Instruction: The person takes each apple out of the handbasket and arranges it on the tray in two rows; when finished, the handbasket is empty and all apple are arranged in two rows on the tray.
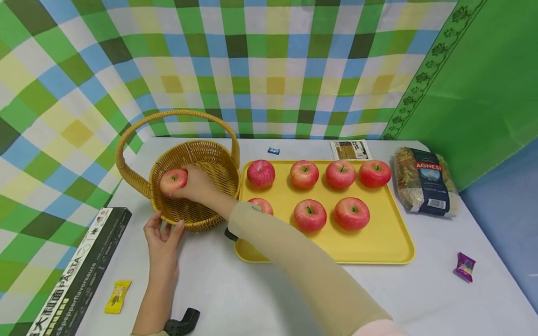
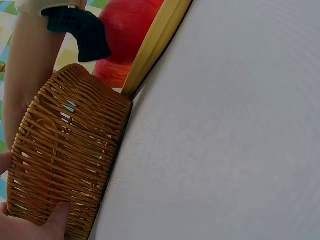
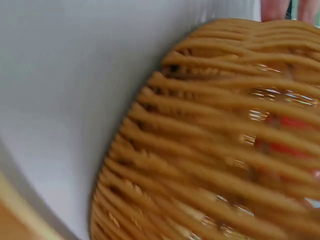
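Inside the wicker basket (image 1: 214, 223), toward its left side, my right hand (image 1: 196, 185) grips a red apple (image 1: 171, 182). A bit of red shows through the weave in both wrist views. My left hand (image 1: 163, 238) holds the near left edge of the basket, with its fingertips at the rim and its thumb (image 2: 59, 217) against the woven outside wall. To the right lies a yellow tray (image 1: 378, 238) bearing two rows of red apples; one front apple (image 1: 261, 204) is partly covered by my right sleeve. The basket's tall handle (image 1: 180, 113) arches over it.
A long black pasta box (image 1: 90, 275) lies at the left, with a yellow wrapped candy (image 1: 118, 297) beside it. Right of the tray are an AGNESI pasta bag (image 1: 426, 182) and a purple wrapper (image 1: 465, 267). Behind it lie a small blue packet (image 1: 273, 150) and a printed card (image 1: 350, 150).
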